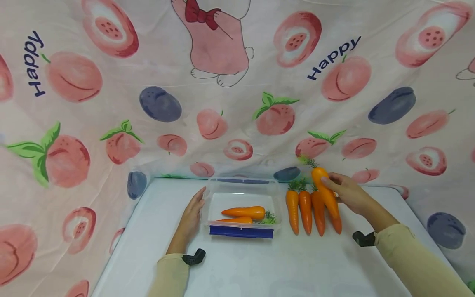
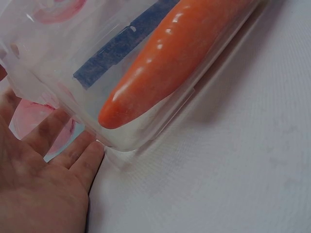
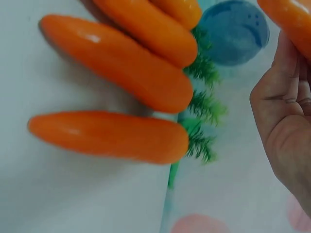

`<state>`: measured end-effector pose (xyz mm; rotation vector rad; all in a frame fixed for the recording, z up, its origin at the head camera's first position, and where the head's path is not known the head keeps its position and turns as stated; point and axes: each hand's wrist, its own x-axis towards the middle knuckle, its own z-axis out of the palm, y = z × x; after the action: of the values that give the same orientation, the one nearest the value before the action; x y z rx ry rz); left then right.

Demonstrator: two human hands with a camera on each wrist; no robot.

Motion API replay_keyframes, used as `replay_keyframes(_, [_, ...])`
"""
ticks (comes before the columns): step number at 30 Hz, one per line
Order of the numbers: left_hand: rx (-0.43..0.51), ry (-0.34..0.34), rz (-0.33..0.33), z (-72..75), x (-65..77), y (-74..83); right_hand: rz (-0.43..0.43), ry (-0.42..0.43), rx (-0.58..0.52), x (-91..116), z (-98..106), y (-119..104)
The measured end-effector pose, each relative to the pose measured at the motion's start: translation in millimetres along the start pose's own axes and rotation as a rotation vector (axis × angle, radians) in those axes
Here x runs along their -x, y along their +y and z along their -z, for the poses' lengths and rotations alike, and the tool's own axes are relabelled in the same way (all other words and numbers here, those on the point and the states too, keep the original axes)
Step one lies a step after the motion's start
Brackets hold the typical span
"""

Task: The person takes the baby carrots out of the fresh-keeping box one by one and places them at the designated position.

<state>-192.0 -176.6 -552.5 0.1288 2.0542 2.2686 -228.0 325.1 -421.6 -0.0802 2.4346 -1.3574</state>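
Note:
My right hand (image 1: 349, 192) grips an orange toy carrot (image 1: 323, 181) with a green leafy top, its thumb lying across the near side. In the right wrist view this carrot (image 3: 294, 22) shows only in part at the top right corner. Below it, several more carrots (image 1: 305, 212) lie side by side on the table, tips toward me. My left hand (image 1: 191, 214) rests its extended fingers along the left wall of a clear plastic box (image 1: 278, 202). Inside the box are two carrots (image 1: 243, 212), lying crosswise with their leaves to the right.
A blue clip flap (image 1: 241, 232) hangs at the box's front. The white table (image 1: 237, 268) meets a fruit-printed cloth (image 1: 237, 123) behind and at the sides. Carrot leaves (image 3: 206, 107) reach the table's back edge.

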Motion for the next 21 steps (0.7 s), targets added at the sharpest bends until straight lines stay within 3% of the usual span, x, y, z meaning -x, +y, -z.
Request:
replay_keyframes(14, [-0.013, -0.005, -0.007, -0.8, -0.5, 0.2, -0.011, 0.066, -0.015, 9.9, 23.4, 39.3])
replay_keyframes(21, [-0.02, 0.001, 0.001, -0.3, 0.6, 1.4, -0.063, 0.105, -0.046, 11.0, 29.2, 61.4])
